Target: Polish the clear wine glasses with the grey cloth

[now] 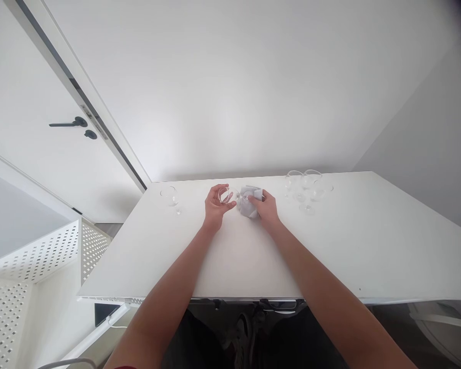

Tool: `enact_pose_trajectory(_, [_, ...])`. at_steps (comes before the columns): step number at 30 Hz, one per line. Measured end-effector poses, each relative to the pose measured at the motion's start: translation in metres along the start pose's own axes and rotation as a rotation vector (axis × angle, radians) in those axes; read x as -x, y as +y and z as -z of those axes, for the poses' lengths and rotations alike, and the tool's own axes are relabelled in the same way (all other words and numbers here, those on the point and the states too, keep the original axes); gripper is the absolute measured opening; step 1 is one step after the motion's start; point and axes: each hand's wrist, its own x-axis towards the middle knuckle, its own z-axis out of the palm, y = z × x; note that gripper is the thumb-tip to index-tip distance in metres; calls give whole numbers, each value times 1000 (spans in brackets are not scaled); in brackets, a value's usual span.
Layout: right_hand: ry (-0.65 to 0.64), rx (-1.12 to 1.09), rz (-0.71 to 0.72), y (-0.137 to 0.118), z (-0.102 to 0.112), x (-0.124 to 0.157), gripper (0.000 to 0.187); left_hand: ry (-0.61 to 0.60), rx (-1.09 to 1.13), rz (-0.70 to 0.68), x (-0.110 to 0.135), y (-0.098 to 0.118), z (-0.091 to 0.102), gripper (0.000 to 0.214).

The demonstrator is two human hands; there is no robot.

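Note:
A clear wine glass (234, 194) lies on its side between my hands, above the white table. My left hand (215, 202) is wrapped round its bowl, thumb below and fingers above. In my right hand (266, 206) is a folded light grey cloth (249, 207), pressed around the foot end of the glass. The cloth hides part of the foot. Away to the left stands another wine glass (169, 195). On the right, several more wine glasses (311, 190) are grouped close together, their outlines overlapping.
The white table (249, 261) runs wide in front of me, its back edge against a white wall (230, 92). To the left is a door with a black handle (69, 123). White perforated panels (34, 256) stand at the lower left.

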Motion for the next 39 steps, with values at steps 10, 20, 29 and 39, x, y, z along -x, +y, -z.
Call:
enact_pose_trajectory(10, [78,-79,-50,-2,1,0,38,27,-2,14,0,1,0,54])
enact_pose_trajectory(20, [95,-67,-157,-13,2,7,57,48,-32,13,-1,-2,4,56])
enact_pose_trajectory(29, [-22,164,173,-19,-1,12,12,184,-79,12,-4,-9,9,65])
enact_pose_trajectory(39, [-558,825,496,-32,-4,34,50,145,-97,38,-2,-3,7,58])
